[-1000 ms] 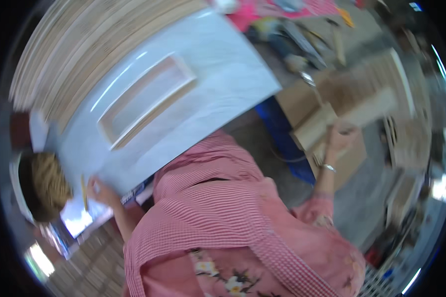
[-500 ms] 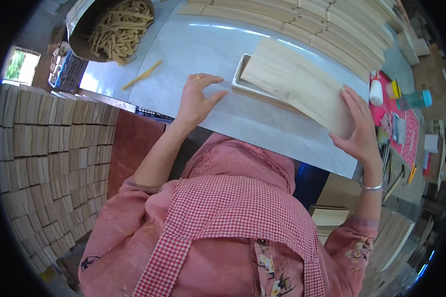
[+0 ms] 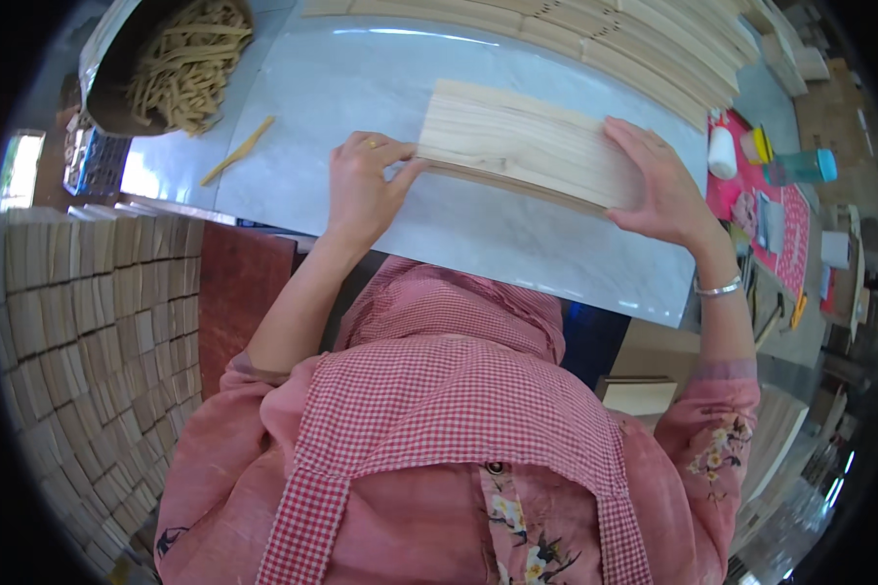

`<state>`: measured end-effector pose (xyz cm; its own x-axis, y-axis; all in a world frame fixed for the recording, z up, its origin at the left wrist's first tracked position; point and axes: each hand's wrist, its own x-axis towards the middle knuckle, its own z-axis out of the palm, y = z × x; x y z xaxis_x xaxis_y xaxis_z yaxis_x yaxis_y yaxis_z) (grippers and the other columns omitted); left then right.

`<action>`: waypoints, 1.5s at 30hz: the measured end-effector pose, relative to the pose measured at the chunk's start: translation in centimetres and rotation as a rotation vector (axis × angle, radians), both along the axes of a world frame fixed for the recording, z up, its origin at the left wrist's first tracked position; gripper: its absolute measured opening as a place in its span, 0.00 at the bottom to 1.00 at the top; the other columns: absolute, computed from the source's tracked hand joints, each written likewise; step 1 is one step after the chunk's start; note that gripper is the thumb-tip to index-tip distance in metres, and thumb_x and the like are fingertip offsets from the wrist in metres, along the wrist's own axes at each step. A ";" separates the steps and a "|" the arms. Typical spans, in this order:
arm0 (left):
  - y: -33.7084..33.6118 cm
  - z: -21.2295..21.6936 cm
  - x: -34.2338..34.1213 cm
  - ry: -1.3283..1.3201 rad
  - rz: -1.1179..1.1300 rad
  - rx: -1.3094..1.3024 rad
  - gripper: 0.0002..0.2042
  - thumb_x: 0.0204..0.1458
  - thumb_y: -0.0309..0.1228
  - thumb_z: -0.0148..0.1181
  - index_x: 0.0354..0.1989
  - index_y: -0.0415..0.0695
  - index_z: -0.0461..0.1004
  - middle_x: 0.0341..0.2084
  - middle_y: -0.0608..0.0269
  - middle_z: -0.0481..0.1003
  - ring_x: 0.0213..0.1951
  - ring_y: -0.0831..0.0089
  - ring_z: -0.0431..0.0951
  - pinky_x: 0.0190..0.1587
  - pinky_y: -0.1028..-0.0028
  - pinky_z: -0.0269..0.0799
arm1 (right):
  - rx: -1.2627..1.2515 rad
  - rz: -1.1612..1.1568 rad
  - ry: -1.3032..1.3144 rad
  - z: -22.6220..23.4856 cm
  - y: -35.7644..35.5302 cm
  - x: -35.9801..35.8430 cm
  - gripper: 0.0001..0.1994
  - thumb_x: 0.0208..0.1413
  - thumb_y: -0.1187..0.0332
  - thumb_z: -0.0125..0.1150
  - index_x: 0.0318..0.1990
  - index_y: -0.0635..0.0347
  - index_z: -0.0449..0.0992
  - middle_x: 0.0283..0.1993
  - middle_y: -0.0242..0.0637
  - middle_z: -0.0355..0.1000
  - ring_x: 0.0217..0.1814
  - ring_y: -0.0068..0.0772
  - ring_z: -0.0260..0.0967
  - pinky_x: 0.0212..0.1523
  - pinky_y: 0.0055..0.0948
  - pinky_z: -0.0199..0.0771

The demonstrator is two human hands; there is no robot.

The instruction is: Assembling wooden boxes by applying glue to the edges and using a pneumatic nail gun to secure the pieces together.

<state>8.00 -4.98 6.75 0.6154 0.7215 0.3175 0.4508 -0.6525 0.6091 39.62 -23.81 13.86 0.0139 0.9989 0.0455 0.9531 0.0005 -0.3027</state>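
Observation:
A pale, thin wooden board point(image 3: 527, 141) lies over a shallow wooden box point(image 3: 517, 188), with only the box's near side showing below it. The two sit roughly lined up on the table, hiding the box's inside. At the left end, the thumb and index finger of my left hand point(image 3: 361, 190) close on the corner of the box and board. My right hand point(image 3: 665, 185) wraps the right end, fingers on the far edge and thumb on the near edge.
A container point(image 3: 98, 83) of tan strips stands at the far left, with one loose strip point(image 3: 237, 151) by it. Long wooden slats point(image 3: 556, 39) line the table's back. Bottles, including a teal one point(image 3: 800, 168), stand at right. Stacked wood pieces point(image 3: 98, 331) fill the left.
The board has come down from a slant and moved into line over the box. My left hand has closed from open onto the left end.

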 end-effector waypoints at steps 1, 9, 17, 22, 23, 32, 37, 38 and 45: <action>-0.1 0.0 0.0 -0.010 -0.002 0.027 0.08 0.48 0.27 0.71 0.36 0.40 0.85 0.33 0.63 0.82 0.40 0.65 0.76 0.46 0.69 0.71 | 0.003 0.011 -0.008 -0.2 -0.1 0.2 0.43 0.36 0.67 0.73 0.67 0.58 0.66 0.70 0.38 0.66 0.70 0.39 0.63 0.76 0.39 0.54; -0.5 0.2 0.1 0.075 -0.010 0.113 0.06 0.50 0.29 0.69 0.35 0.43 0.85 0.31 0.68 0.80 0.41 0.69 0.75 0.53 0.67 0.62 | -0.020 -0.005 -0.055 -1.7 -0.4 0.5 0.41 0.39 0.64 0.72 0.67 0.58 0.66 0.70 0.37 0.66 0.69 0.39 0.64 0.76 0.39 0.53; -0.9 0.5 0.4 0.090 -0.017 0.166 0.06 0.50 0.28 0.69 0.35 0.42 0.84 0.30 0.68 0.79 0.40 0.69 0.75 0.54 0.67 0.63 | -0.023 0.006 -0.068 -2.4 -0.4 0.8 0.42 0.40 0.62 0.73 0.67 0.59 0.65 0.68 0.38 0.67 0.67 0.40 0.65 0.76 0.40 0.54; -0.8 0.2 0.4 0.057 -0.027 0.196 0.06 0.50 0.28 0.70 0.35 0.42 0.84 0.30 0.68 0.79 0.39 0.69 0.75 0.55 0.67 0.63 | 0.031 0.040 -0.164 -2.3 -0.6 0.7 0.39 0.43 0.62 0.72 0.66 0.60 0.67 0.67 0.39 0.68 0.65 0.40 0.67 0.73 0.39 0.58; -0.8 0.2 0.3 0.059 -0.025 0.206 0.06 0.49 0.28 0.70 0.35 0.42 0.84 0.30 0.68 0.79 0.39 0.69 0.75 0.55 0.67 0.63 | 0.106 -0.019 -0.102 -2.1 -1.1 0.6 0.36 0.45 0.65 0.71 0.65 0.60 0.68 0.65 0.40 0.69 0.64 0.40 0.67 0.70 0.37 0.60; -0.8 0.3 0.4 0.053 -0.032 0.224 0.05 0.49 0.27 0.70 0.34 0.42 0.84 0.31 0.67 0.79 0.40 0.69 0.76 0.56 0.67 0.63 | 0.378 -0.548 0.157 -4.6 -8.7 -2.8 0.07 0.52 0.81 0.63 0.39 0.65 0.79 0.33 0.35 0.73 0.29 0.29 0.67 0.32 0.25 0.69; -0.8 0.3 0.3 0.061 -0.024 0.229 0.05 0.49 0.27 0.70 0.34 0.42 0.84 0.32 0.67 0.80 0.41 0.69 0.76 0.56 0.67 0.63 | 0.400 -0.599 0.158 -5.8 -8.4 -4.4 0.04 0.52 0.81 0.64 0.36 0.65 0.80 0.31 0.34 0.73 0.25 0.28 0.64 0.28 0.26 0.66; -0.8 0.3 0.3 0.062 -0.028 0.231 0.05 0.49 0.27 0.70 0.34 0.42 0.84 0.32 0.67 0.80 0.40 0.69 0.76 0.56 0.66 0.63 | 0.389 -0.598 0.136 -5.8 -8.3 -4.4 0.04 0.52 0.81 0.64 0.35 0.65 0.79 0.30 0.34 0.73 0.24 0.28 0.64 0.28 0.26 0.66; -0.8 0.7 0.6 0.085 -0.070 0.303 0.05 0.50 0.26 0.69 0.34 0.42 0.83 0.31 0.67 0.79 0.39 0.68 0.75 0.56 0.66 0.63 | 0.282 -0.581 0.071 -5.1 -7.7 -4.0 0.02 0.51 0.80 0.64 0.32 0.64 0.79 0.27 0.34 0.72 0.22 0.30 0.61 0.26 0.27 0.63</action>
